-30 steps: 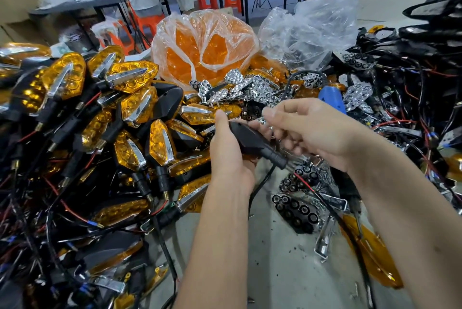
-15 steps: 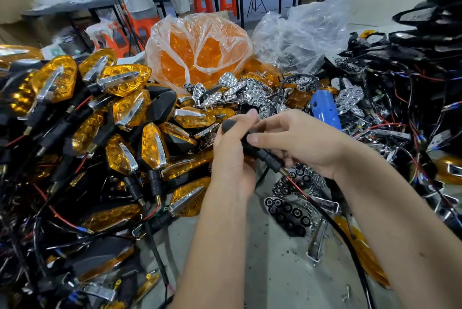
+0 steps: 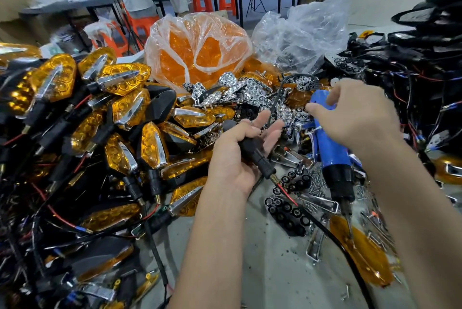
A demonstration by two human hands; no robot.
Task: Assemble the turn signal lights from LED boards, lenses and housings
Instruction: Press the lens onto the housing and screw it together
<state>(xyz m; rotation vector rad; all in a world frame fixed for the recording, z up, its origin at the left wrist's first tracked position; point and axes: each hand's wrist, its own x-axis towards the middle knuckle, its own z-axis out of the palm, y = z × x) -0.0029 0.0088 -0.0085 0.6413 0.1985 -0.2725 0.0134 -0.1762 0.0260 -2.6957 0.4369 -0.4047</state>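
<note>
Lying across the upturned palm of the left hand (image 3: 235, 158), a black housing (image 3: 252, 151) is cradled by the thumb, the other fingers spread loosely. The right hand (image 3: 355, 118) is held above the blue electric screwdriver (image 3: 330, 148), fingers loosely curled; any contact cannot be told.

Even, diffuse indoor light fills the scene; glare glints off the clear plastic bag (image 3: 302, 33), while wide-angle distortion and motion blur soften the frame's edges.
</note>
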